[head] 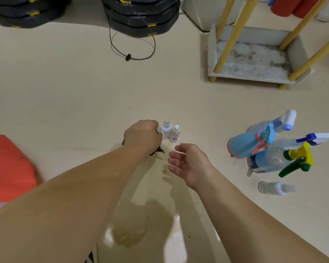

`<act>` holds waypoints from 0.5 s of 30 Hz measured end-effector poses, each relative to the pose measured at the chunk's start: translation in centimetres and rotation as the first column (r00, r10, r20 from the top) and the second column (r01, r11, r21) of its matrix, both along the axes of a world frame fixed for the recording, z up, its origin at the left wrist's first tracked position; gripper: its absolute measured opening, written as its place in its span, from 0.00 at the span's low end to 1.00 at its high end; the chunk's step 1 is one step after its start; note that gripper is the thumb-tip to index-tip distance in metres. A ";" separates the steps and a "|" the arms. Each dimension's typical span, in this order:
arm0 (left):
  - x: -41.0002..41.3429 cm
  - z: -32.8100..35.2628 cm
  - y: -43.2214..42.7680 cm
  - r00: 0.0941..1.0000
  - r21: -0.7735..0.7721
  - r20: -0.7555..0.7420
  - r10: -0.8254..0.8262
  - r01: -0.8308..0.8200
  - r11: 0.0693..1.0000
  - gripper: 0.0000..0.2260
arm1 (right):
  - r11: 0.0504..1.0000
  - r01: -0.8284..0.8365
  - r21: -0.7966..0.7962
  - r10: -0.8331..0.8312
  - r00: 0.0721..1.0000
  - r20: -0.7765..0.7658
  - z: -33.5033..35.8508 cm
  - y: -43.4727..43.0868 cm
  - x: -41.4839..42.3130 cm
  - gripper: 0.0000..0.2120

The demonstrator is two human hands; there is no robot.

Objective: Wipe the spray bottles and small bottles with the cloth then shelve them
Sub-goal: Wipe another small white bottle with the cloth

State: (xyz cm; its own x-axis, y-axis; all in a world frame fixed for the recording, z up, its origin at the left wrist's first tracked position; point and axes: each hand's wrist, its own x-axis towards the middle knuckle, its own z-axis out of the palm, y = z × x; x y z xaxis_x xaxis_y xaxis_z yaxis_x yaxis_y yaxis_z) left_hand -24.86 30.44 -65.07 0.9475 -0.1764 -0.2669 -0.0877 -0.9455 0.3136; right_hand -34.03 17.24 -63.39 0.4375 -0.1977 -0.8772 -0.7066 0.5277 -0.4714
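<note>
White plastic, two small bottles stand upright on the cream floor (84, 101) in front of me: the taller small bottle (166, 129) and, just beside it on the right, the shorter small bottle (175, 134). My left hand (142, 136) is just left of the taller one, with the fingers curled closed. A dark cloth (160, 149) comes out from under this hand on both sides, so I hold it in the fist. At the fingertips there is also something small and white, very close to the taller bottle; I cannot tell what it is.

My right hand (188, 164) is near the two bottles, on my side of them. It holds nothing, the fingers are straight and a little spread, and the palm is turned to the left.

Further right, well apart, the spray bottles (270, 162) are grouped together: a blue spray bottle (245, 147) with a pink trigger, and clear ones with blue, white, green and yellow heads. Near them is a clear little bottle (273, 187); I cannot tell if it stands or lies.

Behind is a white shelf (253, 73) with yellow posts. At the far top are stacked black cases (141, 18) with a thin cable (128, 57), and at the left an orange-red object (8, 168).
</note>
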 end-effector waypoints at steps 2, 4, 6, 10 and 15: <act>-0.3 1.1 0.2 0.999 0.012 -0.042 -0.033 0.033 0.999 0.09 | 0.995 -0.045 -0.091 0.044 0.999 -0.009 0.3 0.2 -0.2 0.06; -0.5 2.8 0.5 0.994 -0.001 -0.091 -0.065 0.065 0.998 0.08 | 0.965 -0.120 -0.233 0.128 0.992 0.020 0.8 0.1 -0.6 0.07; -0.6 5.2 0.8 0.987 -0.046 -0.132 -0.094 0.088 0.995 0.09 | 0.903 -0.199 -0.381 0.254 0.962 0.099 1.9 0.0 -1.0 0.12; -1.2 11.5 0.9 0.976 -0.235 -0.186 -0.113 0.068 0.970 0.13 | 0.766 -0.364 -0.530 0.529 0.825 0.198 5.6 -0.6 -1.7 0.20; -4.1 20.2 0.1 0.964 -0.432 -0.243 -0.107 -0.008 0.902 0.08 | 0.664 -0.430 -0.611 0.670 0.706 0.231 11.9 -1.8 -3.5 0.17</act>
State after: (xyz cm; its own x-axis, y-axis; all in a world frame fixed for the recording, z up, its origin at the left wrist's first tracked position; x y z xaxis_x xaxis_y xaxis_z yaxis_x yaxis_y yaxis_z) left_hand -28.99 30.53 -44.84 0.8442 -0.3722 -0.3857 0.0066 -0.7123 0.7018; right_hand -37.48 15.43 -51.48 0.8876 -0.1294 -0.4420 -0.4603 -0.2793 -0.8427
